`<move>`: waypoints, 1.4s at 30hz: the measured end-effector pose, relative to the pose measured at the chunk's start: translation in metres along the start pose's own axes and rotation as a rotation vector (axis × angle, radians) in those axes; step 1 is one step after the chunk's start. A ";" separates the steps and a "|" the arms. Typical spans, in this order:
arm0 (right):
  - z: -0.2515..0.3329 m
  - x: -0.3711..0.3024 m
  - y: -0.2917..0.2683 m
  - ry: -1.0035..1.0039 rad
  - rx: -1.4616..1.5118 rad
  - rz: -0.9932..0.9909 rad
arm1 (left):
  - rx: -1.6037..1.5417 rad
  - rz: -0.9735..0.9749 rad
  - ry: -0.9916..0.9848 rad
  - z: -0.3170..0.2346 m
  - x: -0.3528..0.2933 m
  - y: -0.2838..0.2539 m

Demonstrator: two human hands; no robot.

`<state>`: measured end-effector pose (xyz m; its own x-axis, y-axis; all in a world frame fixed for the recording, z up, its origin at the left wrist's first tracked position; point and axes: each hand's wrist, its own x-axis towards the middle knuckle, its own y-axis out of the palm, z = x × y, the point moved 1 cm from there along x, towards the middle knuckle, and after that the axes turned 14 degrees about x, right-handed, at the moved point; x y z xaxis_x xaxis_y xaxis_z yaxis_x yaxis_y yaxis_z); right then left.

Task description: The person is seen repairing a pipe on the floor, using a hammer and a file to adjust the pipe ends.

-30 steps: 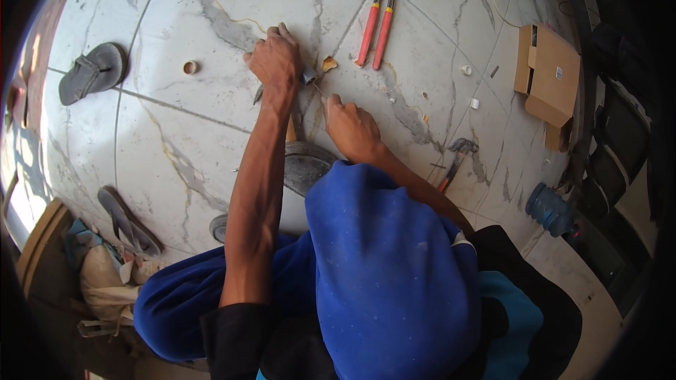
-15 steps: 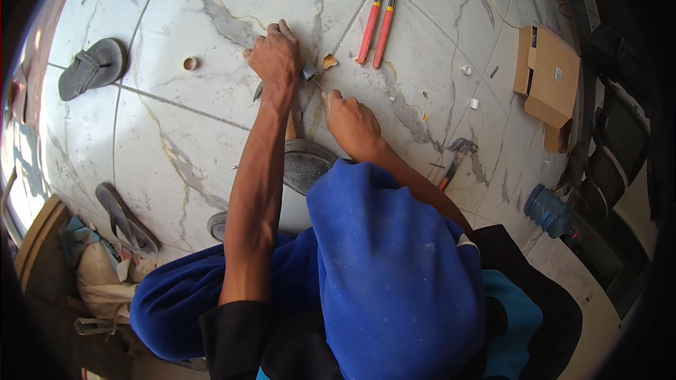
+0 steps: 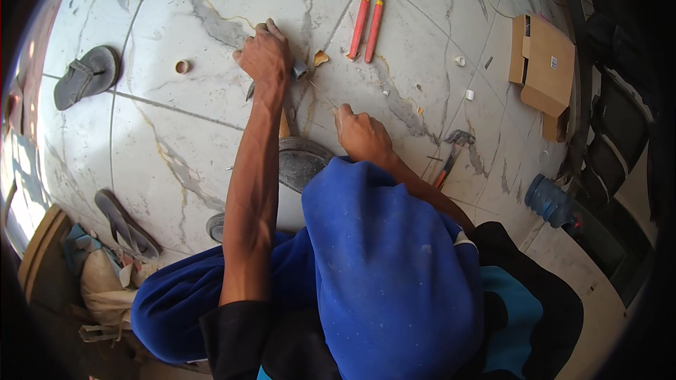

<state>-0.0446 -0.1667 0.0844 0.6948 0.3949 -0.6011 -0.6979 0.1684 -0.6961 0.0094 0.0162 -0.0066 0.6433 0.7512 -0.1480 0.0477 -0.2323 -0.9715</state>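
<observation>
My left hand (image 3: pixel 264 54) is closed around a short grey tube (image 3: pixel 300 70), whose end pokes out by the wrist. To its right, my right hand (image 3: pixel 362 134) is closed on a thin metal rod (image 3: pixel 324 93) that points toward the tube's end; its handle, if any, is hidden in the fingers. Beneath my left wrist lies a hammer with a wooden handle (image 3: pixel 284 124), its head partly covered by the hand. A brownish broken chip (image 3: pixel 321 58) lies just past the tube. My sandalled foot (image 3: pixel 303 163) is close to the handle's near end.
Red-handled pincers (image 3: pixel 367 28) lie beyond my hands. Another hammer (image 3: pixel 451 155) is at the right, with small white pieces (image 3: pixel 470 94) and a cardboard box (image 3: pixel 542 67) farther off. Loose sandals (image 3: pixel 88 77), a small ring (image 3: pixel 182 67) and a blue bottle (image 3: pixel 549 200) also rest on the tiles.
My right hand has drawn back toward me and to the right, so the rod's tip is farther from the tube. My left hand keeps its hold; the whole view has shifted slightly.
</observation>
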 end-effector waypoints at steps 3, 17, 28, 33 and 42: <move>-0.007 -0.023 -0.006 0.047 -0.002 0.035 | 0.012 0.039 0.009 0.000 0.002 -0.001; -0.008 0.016 0.003 -0.146 0.092 -0.105 | 0.050 -0.028 0.016 -0.007 -0.002 -0.002; 0.015 0.039 0.005 -0.219 -0.161 -0.086 | 0.032 0.074 0.013 -0.006 -0.001 -0.006; 0.011 0.023 0.007 -0.146 -0.065 -0.084 | 0.041 -0.011 0.002 -0.004 -0.007 -0.001; 0.027 0.029 0.000 -0.112 -0.137 0.003 | 0.017 -0.020 0.010 -0.001 -0.008 0.000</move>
<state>-0.0291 -0.1311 0.0778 0.6635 0.4948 -0.5612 -0.6645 0.0449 -0.7460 0.0047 0.0097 -0.0054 0.6497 0.7495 -0.1270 0.0474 -0.2067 -0.9773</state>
